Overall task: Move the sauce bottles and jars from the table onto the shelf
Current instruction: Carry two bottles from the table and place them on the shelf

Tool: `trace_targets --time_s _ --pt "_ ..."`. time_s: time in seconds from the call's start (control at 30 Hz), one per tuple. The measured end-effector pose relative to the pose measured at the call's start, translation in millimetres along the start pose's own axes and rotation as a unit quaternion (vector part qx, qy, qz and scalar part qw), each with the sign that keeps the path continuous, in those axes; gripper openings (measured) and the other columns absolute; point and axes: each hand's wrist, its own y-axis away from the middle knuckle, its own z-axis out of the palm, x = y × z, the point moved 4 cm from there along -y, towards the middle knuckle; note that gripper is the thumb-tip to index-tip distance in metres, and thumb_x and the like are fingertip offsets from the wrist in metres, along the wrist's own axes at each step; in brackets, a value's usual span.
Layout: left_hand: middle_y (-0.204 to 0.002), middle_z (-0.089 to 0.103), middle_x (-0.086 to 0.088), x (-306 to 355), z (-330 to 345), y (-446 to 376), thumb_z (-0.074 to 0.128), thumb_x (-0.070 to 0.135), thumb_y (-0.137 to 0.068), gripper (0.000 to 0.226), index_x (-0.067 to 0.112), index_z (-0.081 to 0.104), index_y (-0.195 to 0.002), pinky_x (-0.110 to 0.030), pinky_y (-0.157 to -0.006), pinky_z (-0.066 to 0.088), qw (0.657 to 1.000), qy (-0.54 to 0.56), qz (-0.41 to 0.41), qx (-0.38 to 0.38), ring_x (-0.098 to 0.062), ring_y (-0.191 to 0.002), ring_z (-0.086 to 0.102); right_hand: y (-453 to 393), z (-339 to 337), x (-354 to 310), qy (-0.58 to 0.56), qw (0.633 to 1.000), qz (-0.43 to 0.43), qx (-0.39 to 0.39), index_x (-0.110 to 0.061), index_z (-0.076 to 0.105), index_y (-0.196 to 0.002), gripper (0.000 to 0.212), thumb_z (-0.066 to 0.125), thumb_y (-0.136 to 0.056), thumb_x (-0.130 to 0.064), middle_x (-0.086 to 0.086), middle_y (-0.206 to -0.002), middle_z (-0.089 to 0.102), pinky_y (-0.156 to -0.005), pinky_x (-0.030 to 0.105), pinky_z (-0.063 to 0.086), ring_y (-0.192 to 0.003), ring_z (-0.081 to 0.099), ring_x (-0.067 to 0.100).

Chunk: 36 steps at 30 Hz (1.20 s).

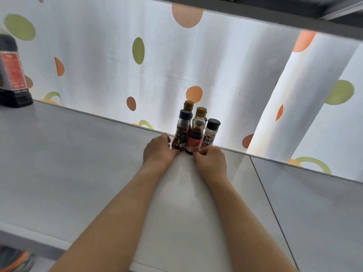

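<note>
Several small sauce bottles stand clustered at the back edge of the grey shelf [78, 163]. A dark oil bottle with a black cap [181, 134] is on the left, with my left hand [157, 149] curled round its base. Beside it stands a brown-capped bottle with a red label [195, 141]; my right hand [211, 159] pinches its foot with curled fingers. A white pepper jar with a black cap [209, 137] stands just right of that, above my right hand. Another brown-capped bottle [188, 105] stands behind, mostly hidden.
A large dark bottle with a red label [11, 75] stands at the shelf's far left. A white curtain with coloured dots [117, 75] hangs right behind the shelf's back edge. An upper shelf board [275, 20] crosses overhead. A seam [265, 185] divides the shelf on the right.
</note>
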Motion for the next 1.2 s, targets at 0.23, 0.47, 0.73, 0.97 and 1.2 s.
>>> trace_targets --time_s 0.23,0.47,0.73,0.97,1.2 --pt "-0.108 0.066 -0.011 3 -12 37 0.059 0.011 -0.088 0.023 0.007 0.059 -0.112 -0.03 -0.088 0.044 0.999 0.003 0.032 -0.039 -0.027 -0.103 0.058 43 -2 -24 0.174 0.975 -0.1 -0.1 -0.016 0.065 -0.1 0.02 0.049 -0.093 -0.025 0.004 -0.1 0.064 -0.078 0.033 0.042 -0.098 0.061 0.027" --pt "-0.148 0.044 -0.004 12 -32 124 0.028 0.03 -0.104 0.041 0.022 0.047 -0.139 -0.038 -0.112 0.028 0.963 -0.233 0.073 -0.114 -0.022 -0.135 0.039 77 12 -27 0.253 0.919 -0.127 -0.275 -0.004 0.005 -0.156 0.067 0.017 -0.105 -0.045 0.012 -0.165 0.002 -0.122 0.049 0.002 -0.153 0.001 0.025" --pt "-0.163 0.008 0.0 25 -75 247 0.017 0.034 -0.106 0.052 0.017 0.012 -0.155 -0.035 -0.12 0.008 0.927 -0.347 -0.024 -0.139 -0.016 -0.149 0.009 151 -5 -29 0.226 0.876 -0.273 -0.326 -0.01 0.008 -0.157 0.065 0.016 -0.104 -0.046 0.012 -0.166 0.001 -0.121 0.05 -0.003 -0.153 -0.002 0.024" --pt "-0.163 0.006 -0.001 7 -130 365 0.022 0.039 -0.105 0.057 0.015 0.009 -0.155 -0.034 -0.12 0.012 0.896 -0.433 -0.09 -0.042 -0.016 -0.15 0.005 270 -30 -67 0.021 0.843 -0.435 -0.314 -0.005 0.042 -0.141 0.044 0.027 -0.106 -0.028 0.014 -0.153 0.036 -0.119 0.04 0.021 -0.147 0.025 0.027" --pt "-0.163 -0.007 -0.005 -27 -205 522 0.03 0.033 -0.103 0.065 0.011 -0.005 -0.154 -0.034 -0.122 0.009 0.862 -0.449 -0.235 0.016 -0.019 -0.15 -0.005 437 -27 -87 0.019 0.767 -0.559 -0.314 -0.012 0.01 -0.158 0.055 0.02 -0.108 -0.033 0.006 -0.166 0.003 -0.122 0.036 -0.007 -0.153 -0.004 0.018"
